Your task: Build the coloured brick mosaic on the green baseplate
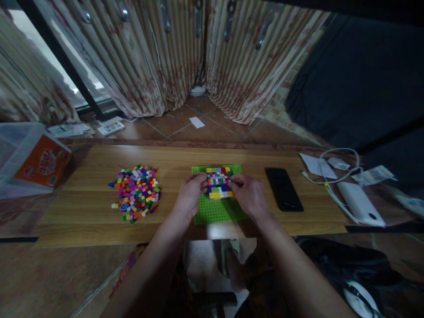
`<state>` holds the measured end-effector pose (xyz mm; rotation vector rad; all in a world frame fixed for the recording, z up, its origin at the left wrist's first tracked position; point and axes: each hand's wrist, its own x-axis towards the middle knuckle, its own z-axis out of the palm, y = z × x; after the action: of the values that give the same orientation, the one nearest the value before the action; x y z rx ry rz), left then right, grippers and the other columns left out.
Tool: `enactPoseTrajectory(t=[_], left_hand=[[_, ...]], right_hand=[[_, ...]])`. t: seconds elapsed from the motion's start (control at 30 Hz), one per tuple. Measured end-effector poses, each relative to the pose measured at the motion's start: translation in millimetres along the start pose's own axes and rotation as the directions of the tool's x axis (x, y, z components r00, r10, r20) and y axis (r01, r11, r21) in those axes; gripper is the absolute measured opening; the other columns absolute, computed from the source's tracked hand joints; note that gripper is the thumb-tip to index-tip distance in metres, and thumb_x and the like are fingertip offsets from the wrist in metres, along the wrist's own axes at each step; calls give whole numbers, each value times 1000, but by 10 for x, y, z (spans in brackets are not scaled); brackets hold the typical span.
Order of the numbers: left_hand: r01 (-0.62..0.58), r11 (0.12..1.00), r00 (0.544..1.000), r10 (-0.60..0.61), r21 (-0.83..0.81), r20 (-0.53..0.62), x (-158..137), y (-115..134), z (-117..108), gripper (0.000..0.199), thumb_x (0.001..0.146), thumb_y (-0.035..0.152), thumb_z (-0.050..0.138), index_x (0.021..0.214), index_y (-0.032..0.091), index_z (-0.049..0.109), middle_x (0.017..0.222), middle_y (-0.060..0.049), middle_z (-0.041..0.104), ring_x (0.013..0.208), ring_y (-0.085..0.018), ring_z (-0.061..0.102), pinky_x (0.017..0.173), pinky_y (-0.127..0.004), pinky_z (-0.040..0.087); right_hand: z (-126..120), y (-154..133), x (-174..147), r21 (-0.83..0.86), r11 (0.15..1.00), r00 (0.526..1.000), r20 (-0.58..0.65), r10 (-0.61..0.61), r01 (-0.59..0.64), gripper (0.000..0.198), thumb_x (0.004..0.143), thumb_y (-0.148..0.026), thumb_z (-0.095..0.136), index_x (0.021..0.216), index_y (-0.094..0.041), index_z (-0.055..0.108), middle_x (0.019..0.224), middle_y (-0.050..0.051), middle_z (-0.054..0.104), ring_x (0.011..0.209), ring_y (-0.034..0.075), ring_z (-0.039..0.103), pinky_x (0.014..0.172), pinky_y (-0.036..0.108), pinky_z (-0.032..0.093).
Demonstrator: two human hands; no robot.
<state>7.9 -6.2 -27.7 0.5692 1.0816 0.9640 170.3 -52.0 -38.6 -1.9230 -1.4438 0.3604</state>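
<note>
A green studded baseplate (217, 212) lies on the wooden table, with a block of many-coloured toy bricks (218, 192) built on its upper part. At the left side of that block, my left hand (191, 191) is closed, its thumb and fingertips against the edge bricks. My right hand (249, 192) pinches at the block's right side, fingers bent over the bricks. Whatever small piece sits between the fingertips of either hand is too small to make out. Left of the plate spreads a pile of loose toy bricks (137, 192) in mixed colours.
A black phone (284, 189) lies right of the plate. Farther right are a white power bank-like box (359, 203) and a looped white cable (357, 161). A clear plastic tub (20, 154) with an orange label stands at the table's left end. Curtains (165, 57) hang behind.
</note>
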Motion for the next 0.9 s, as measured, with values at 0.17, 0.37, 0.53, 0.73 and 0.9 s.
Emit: enactPoseTrajectory(t=[0.17, 0.37, 0.53, 0.73, 0.9], left_hand=[[-2, 1000, 1000, 1, 19, 16, -3, -3, -22, 15, 65, 21, 71, 77, 13, 66, 73, -1, 64, 67, -10, 59, 66, -23, 44], [5, 999, 1000, -5, 32, 21, -2, -6, -27, 14, 67, 22, 71, 77, 12, 66, 73, -2, 64, 66, -9, 58, 66, -22, 44], [14, 1000, 1000, -14, 25, 11, -2, 6, -17, 16, 65, 21, 73, 77, 12, 66, 73, -2, 65, 66, -9, 59, 66, -22, 45], [-1, 1000, 1000, 1, 30, 15, 9, -6, -12, 21, 62, 23, 75, 79, 12, 66, 74, -2, 67, 66, -9, 60, 66, -22, 45], [-16, 999, 1000, 16, 34, 6, 17, -16, -8, 25, 60, 24, 77, 79, 12, 66, 73, -1, 67, 65, -8, 59, 66, -21, 45]], right_hand=[[-24, 46, 2, 118, 993, 1000, -18, 17, -15, 8, 76, -24, 66, 81, -19, 72, 81, 5, 75, 73, 20, 68, 70, 31, 50], [-85, 86, 27, 104, 991, 995, -53, 86, -80, 16, 81, -29, 59, 80, -17, 70, 76, 4, 72, 69, 19, 65, 66, 30, 46], [9, 107, 49, 71, 981, 983, -31, 180, -178, 25, 80, -41, 62, 84, -16, 68, 79, 6, 72, 71, 19, 64, 65, 30, 45], [91, 155, 61, 179, 968, 984, 17, 178, -178, 25, 80, -42, 64, 82, -17, 66, 78, 5, 71, 73, 19, 65, 68, 31, 48], [111, 177, 81, 190, 969, 987, 6, 159, -157, 21, 80, -37, 64, 82, -16, 65, 80, 6, 71, 74, 18, 65, 69, 31, 48]])
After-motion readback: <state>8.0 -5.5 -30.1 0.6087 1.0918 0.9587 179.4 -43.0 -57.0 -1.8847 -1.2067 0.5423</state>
